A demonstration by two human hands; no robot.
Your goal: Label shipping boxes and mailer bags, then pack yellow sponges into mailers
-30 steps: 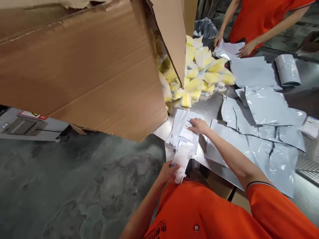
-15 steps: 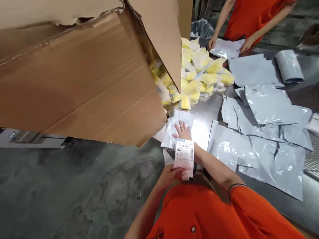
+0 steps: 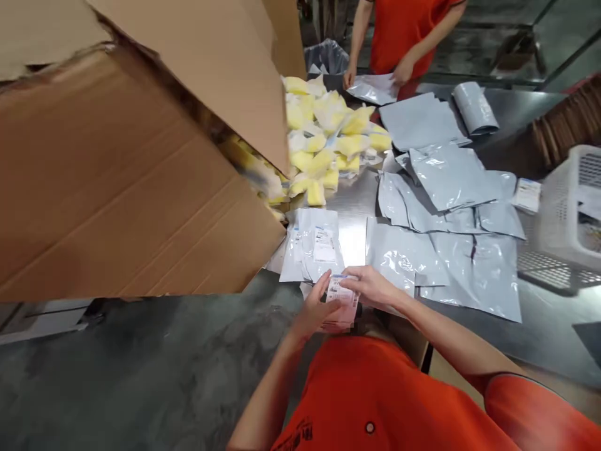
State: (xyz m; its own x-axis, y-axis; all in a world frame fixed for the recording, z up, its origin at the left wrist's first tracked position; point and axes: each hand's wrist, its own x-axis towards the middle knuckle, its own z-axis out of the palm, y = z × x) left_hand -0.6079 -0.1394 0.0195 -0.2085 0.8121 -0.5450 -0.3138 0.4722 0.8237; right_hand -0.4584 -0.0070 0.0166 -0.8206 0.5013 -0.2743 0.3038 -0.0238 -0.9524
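White labels near the table edge, left hand clasping them; right hand, now off the bags, pinches their top edge. Uppermost bag now shows one: looks labelled.

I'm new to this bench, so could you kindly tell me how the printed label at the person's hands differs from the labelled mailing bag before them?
The printed label is held in the left hand with the right hand touching it; the labelled mailing bag lies on the metal table, overlapping another bag. The printed label is much smaller than the labelled mailing bag. Both show fine print on white.
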